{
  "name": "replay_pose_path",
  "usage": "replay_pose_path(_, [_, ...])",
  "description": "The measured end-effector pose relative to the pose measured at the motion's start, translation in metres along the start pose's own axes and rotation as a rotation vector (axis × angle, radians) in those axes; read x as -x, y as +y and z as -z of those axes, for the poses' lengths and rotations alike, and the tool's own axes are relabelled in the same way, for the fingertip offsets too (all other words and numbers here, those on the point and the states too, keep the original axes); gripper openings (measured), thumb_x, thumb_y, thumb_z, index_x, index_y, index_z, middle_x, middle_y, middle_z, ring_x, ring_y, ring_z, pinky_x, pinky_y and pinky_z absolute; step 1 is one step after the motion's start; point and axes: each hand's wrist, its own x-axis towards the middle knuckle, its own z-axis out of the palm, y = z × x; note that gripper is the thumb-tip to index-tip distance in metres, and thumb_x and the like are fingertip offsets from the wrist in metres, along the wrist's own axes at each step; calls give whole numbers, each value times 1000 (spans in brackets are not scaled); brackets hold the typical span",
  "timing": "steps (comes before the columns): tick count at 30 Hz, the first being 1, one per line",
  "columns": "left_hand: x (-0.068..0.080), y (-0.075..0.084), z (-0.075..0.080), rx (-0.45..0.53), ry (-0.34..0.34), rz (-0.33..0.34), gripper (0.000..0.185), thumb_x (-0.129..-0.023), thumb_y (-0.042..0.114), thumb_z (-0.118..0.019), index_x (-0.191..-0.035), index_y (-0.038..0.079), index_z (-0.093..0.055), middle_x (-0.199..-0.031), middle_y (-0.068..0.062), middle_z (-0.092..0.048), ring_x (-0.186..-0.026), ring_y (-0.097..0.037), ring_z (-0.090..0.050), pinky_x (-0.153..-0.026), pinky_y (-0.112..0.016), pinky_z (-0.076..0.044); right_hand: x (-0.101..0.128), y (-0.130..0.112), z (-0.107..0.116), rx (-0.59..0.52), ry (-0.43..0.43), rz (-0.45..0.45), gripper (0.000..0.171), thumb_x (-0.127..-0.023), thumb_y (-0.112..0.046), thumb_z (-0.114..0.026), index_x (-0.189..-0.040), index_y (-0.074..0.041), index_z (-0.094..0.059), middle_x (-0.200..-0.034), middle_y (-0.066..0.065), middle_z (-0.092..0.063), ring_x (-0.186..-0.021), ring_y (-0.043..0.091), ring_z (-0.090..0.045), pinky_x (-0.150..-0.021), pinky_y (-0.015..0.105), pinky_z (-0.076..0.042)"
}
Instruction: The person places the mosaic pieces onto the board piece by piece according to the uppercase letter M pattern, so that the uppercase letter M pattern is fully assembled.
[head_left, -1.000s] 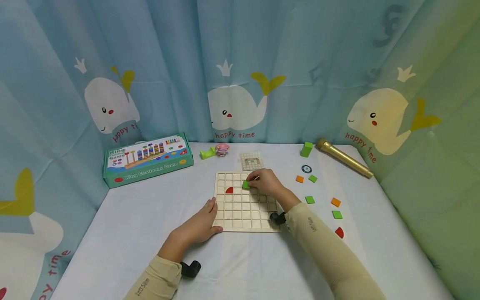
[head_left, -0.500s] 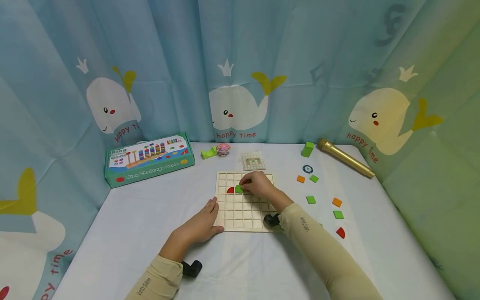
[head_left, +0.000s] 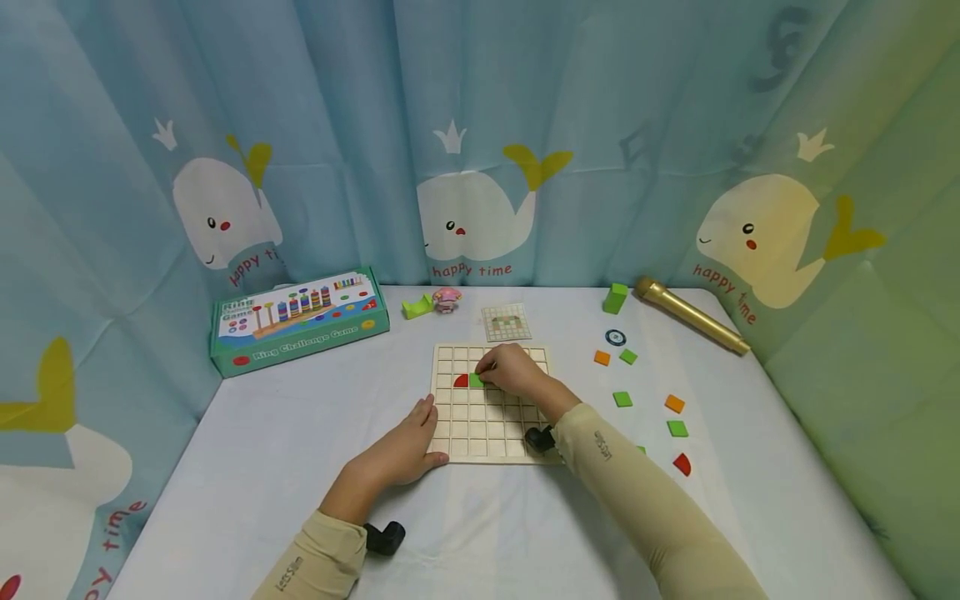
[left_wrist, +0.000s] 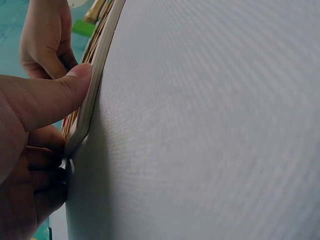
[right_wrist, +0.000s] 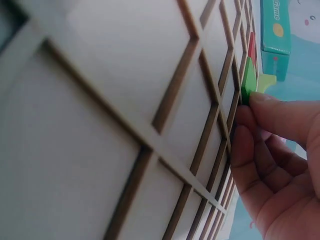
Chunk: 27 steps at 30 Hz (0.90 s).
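On the grid board (head_left: 487, 404) near the middle of the table (head_left: 247, 467), a green tile (head_left: 476, 380) is sitting in a cell of the second row from the far edge, just beside a red quarter-round tile (head_left: 461, 381) in the cell to its left. The right hand (head_left: 513, 371) is pinching the green tile, fingertips (right_wrist: 272, 107) curled onto its edge in the right wrist view. The left hand (head_left: 401, 450) is resting at the board's near left corner, its thumb (left_wrist: 60, 90) pressing straight along the board's edge; the other fingers are curling loosely under the corner.

Past the board's far edge a pattern card (head_left: 506, 322) is lying flat. Toward the table's right edge, loose tiles are lying scattered: orange (head_left: 602, 357), green (head_left: 628, 357), green (head_left: 622, 399), orange (head_left: 674, 403), green (head_left: 677, 428) and a red quarter-round (head_left: 681, 464). A green block (head_left: 615, 298) and a gold tube (head_left: 690, 315) are lying near the far right corner. A game box (head_left: 300, 317) is sitting at the far left corner, with a small pink toy (head_left: 446, 298) by the far edge.
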Motion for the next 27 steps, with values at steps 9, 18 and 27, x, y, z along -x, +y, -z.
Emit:
replay_pose_path(9, [0,2,-1,11,-6,14,84,-99,39,-64,-155,-8,-23,-166,-20,-9,-153,-32,-11,-120,-44,-22,7,1,2,5,-7,-24,10,-95,-10,-72,-101,-9,-79,-100,1,-74,-96,19,-67,-81,34,-56])
replay_pose_path(18, [-1,1,-2,-1,-1,20,85,-99,41,-64,-156,-8,-23,-167,-19,-9,-153,-32,-11,-120,-44,-22,30,21,21,-37,34,-75,11,-96,-15,-71,-105,-11,-77,-100,0,-71,-92,16,-63,-77,34,-53])
replay_pose_path(27, [1,2,-2,10,4,23,84,-99,40,-64,-155,-8,-24,-166,-19,-9,-153,-33,-11,-120,-45,-22,61,43,48,-27,90,-116,15,-96,-12,-70,-107,-4,-77,-104,7,-71,-91,21,-64,-74,36,-54])
